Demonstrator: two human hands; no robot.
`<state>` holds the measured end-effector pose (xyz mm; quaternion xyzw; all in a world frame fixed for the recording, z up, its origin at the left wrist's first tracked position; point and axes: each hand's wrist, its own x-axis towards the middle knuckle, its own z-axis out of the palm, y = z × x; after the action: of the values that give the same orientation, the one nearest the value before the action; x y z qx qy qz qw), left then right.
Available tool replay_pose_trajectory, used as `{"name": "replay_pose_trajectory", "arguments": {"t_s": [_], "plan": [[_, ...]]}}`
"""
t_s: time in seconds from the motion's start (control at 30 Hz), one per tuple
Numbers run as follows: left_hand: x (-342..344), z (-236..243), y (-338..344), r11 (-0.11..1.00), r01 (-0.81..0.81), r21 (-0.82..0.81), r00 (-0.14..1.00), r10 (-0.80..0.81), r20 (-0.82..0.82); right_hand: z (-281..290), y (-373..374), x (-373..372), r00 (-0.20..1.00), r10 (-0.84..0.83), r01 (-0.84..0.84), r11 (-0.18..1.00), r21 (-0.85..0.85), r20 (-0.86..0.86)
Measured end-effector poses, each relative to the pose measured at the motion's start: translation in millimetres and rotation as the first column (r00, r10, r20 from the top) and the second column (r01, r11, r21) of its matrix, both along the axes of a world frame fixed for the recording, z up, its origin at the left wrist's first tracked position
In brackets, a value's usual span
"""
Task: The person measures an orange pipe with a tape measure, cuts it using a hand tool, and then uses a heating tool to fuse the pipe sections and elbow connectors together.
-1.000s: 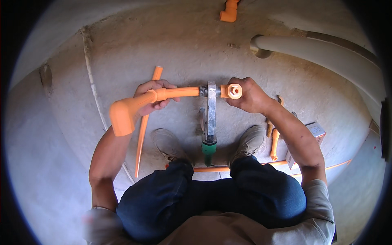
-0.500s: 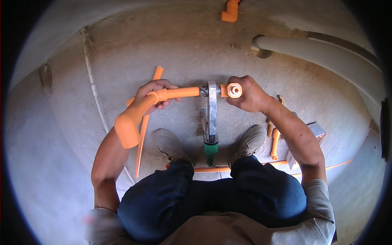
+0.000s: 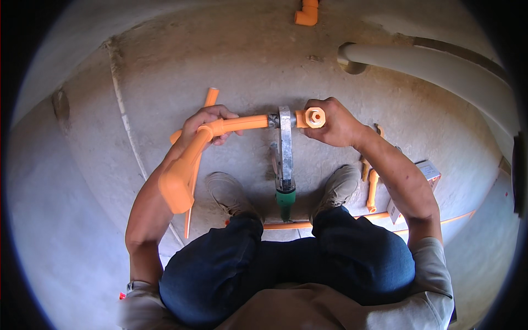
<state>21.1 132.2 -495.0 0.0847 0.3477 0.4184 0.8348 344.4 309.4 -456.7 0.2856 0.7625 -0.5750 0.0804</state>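
Observation:
Between my feet stands a pipe fusion welder with a flat metal heating plate (image 3: 285, 151) and a green handle (image 3: 285, 203). My left hand (image 3: 199, 120) is closed round an orange pipe assembly (image 3: 246, 124) at its tee joint. One pipe of the assembly meets the dark socket on the plate's left side. Its other branch slopes toward me and ends in a large orange elbow (image 3: 176, 187). On the plate's right side my right hand (image 3: 340, 124) grips an orange threaded fitting (image 3: 314, 117), pressed to the socket there. The fitting's metal-lined opening faces up.
A loose orange pipe (image 3: 212, 97) lies under my left hand. Right of my right shoe are a hammer-like tool (image 3: 365, 168), a short orange pipe piece (image 3: 373, 191) and a box (image 3: 428, 171). A long orange pipe (image 3: 289, 225) runs behind my shoes. Ahead, a thick grey pipe (image 3: 418, 58) enters a hole.
The assembly's elbow end has swung downward and slightly right. Both hands keep their grips, and the pipe and fitting stay at the heating plate.

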Motion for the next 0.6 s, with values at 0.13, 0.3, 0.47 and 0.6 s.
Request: {"name": "replay_pose_trajectory", "arguments": {"t_s": [0.13,0.3,0.47,0.6], "plan": [[0,0,0,0.999,0.010,-0.037,1.000,-0.011,-0.023,4,2,-3,1.000,0.003,-0.002,0.999,-0.046,0.014],[0,1,1,0.999,0.043,0.008,0.995,-0.042,-0.086,-2,3,-1,1.000,0.007,-0.008,0.998,-0.068,-0.008],[0,-1,-1,0.998,0.049,0.024,0.994,-0.047,-0.103,2,10,-6,0.997,0.032,-0.014,0.974,-0.227,0.075],[5,-1,-4,1.000,-0.005,-0.011,0.998,0.004,-0.055,-2,10,-5,0.998,0.034,-0.017,0.964,-0.265,0.059]]}}
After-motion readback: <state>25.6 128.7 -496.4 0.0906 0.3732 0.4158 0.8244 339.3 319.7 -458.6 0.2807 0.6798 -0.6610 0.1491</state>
